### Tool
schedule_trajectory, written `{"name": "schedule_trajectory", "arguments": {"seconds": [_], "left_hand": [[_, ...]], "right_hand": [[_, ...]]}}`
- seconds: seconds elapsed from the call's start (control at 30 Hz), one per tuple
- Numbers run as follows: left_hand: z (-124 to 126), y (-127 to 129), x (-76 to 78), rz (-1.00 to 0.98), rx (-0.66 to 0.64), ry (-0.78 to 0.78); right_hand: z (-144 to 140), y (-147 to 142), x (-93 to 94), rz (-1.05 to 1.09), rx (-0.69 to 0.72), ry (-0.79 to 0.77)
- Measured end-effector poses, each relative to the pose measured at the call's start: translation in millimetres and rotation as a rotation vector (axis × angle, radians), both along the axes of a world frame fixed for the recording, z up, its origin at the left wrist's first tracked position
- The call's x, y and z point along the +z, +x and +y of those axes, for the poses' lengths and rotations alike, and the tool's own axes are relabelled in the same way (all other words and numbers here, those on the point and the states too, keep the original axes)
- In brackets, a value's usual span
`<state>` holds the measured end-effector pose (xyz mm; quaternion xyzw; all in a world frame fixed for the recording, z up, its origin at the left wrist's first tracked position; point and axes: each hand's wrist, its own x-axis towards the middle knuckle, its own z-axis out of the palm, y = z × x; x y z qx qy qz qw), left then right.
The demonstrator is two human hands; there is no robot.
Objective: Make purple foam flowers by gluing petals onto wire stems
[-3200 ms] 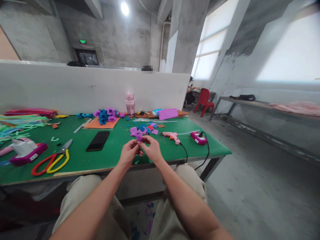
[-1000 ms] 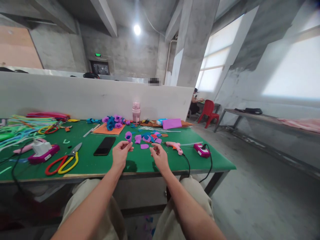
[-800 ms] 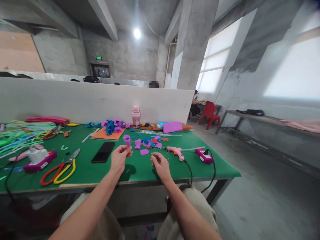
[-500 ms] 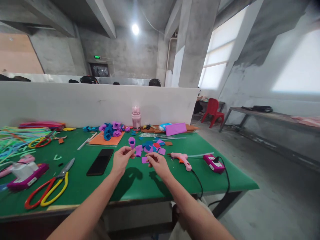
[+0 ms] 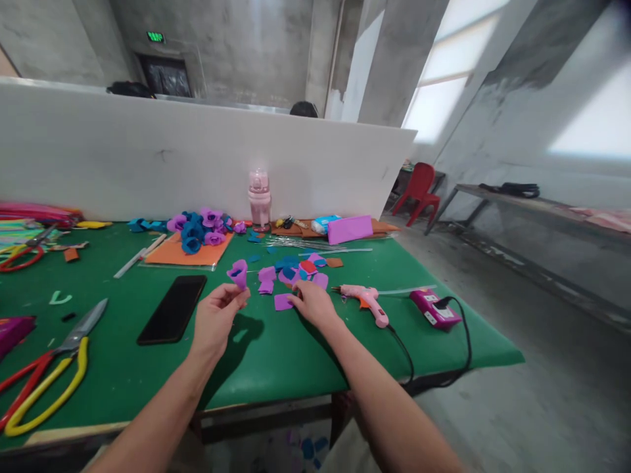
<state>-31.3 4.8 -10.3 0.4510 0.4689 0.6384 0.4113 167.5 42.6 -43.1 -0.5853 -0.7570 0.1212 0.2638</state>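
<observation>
My left hand (image 5: 219,312) pinches the base of a small purple paper flower (image 5: 238,274) with a blue centre, held upright above the green table. My right hand (image 5: 314,303) is low over loose cut pieces, with thumb and forefinger slightly apart. Its thumb tip is at the edge of a flat purple square (image 5: 282,301); the other fingertips are partly hidden. Just beyond lie purple pieces (image 5: 267,279), blue pieces (image 5: 288,263) and a red piece (image 5: 308,267). To the right of this hand, a pink glue gun (image 5: 363,301) lies on its side.
A black phone (image 5: 172,309) and large red-and-yellow-handled scissors (image 5: 59,361) lie at left. Finished flowers (image 5: 200,230) rest on an orange sheet (image 5: 160,253). Behind stands a pink bottle (image 5: 259,202) before a white partition (image 5: 197,157). A purple power strip (image 5: 435,309) with a cord is at right.
My right hand has moved down to the loose pieces. My left hand has tilted the flower slightly and shifted left in view. The camera view has tipped downward and closer to the table.
</observation>
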Motion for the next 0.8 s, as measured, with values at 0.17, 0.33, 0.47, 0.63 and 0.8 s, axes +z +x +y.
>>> {"name": "schedule_trajectory", "arguments": {"seconds": [0.17,0.33,0.47,0.63,0.8], "left_hand": [[-3.4,4.8,-1.9,0.026,-0.053,0.009],[-4.6,4.0,-0.2,0.043,-0.108,-0.007],[-7.2,4.8,1.6,0.031,-0.159,0.008],[-1.8,16.9,2.2,-0.016,-0.186,-0.003],[18.3,34.1,0.2,0.132,-0.195,-0.042]], "right_hand": [[2.3,-6.1,7.8,-0.089,0.049,0.030],[14.4,-11.9,11.2,-0.058,0.186,-0.120],[19.1,-14.8,13.1,0.096,0.167,-0.175],[12.9,-6.1,10.7,0.400,0.121,-0.298],[-3.8,-0.8,6.0,0.729,0.059,-0.341]]}}
